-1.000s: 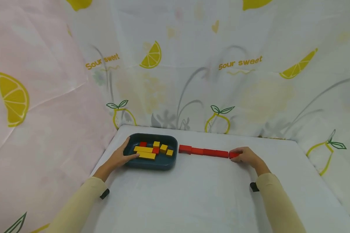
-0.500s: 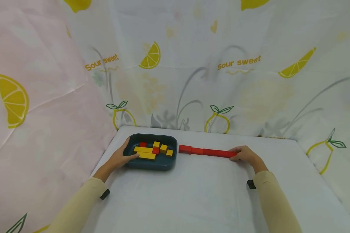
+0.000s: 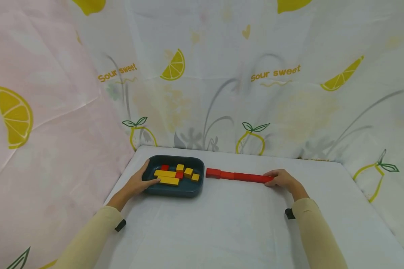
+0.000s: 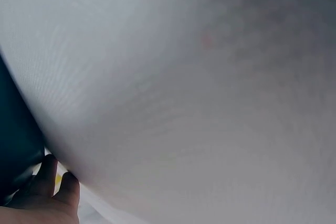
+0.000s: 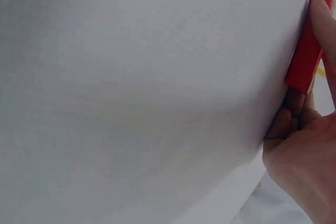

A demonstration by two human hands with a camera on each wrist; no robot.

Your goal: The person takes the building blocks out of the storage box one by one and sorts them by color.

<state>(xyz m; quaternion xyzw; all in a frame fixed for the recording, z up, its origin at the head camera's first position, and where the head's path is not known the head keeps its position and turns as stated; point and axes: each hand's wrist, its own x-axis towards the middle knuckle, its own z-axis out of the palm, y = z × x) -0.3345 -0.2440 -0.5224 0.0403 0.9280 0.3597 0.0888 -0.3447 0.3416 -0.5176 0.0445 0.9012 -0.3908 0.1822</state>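
In the head view, a dark teal tray (image 3: 175, 193) stands at the back left. My left hand (image 3: 135, 183) grips its left side, thumb over the rim by a long yellow block (image 3: 168, 181) and fingers at the outer wall. Red blocks lie end to end in a row (image 3: 241, 176) stretching right from beside the tray. At the far right of this row, my right hand (image 3: 285, 180) pinches the end red block (image 3: 268, 179), which sits against its neighbour. The right wrist view has the thumb along the red block's side (image 5: 305, 61), other fingers curled behind its end.
Inside the tray are another long yellow block (image 3: 165, 173), several small yellow cubes (image 3: 188, 172) and two red blocks (image 3: 179, 175). A white cloth covers the table (image 3: 202, 231). Behind it hangs a lemon-print cloth (image 3: 215, 97), with a pink one (image 3: 54, 112) at left.
My right hand has slid the end red block left, closing the small gap to the row, and then stayed there. The left hand and tray have stayed in place.
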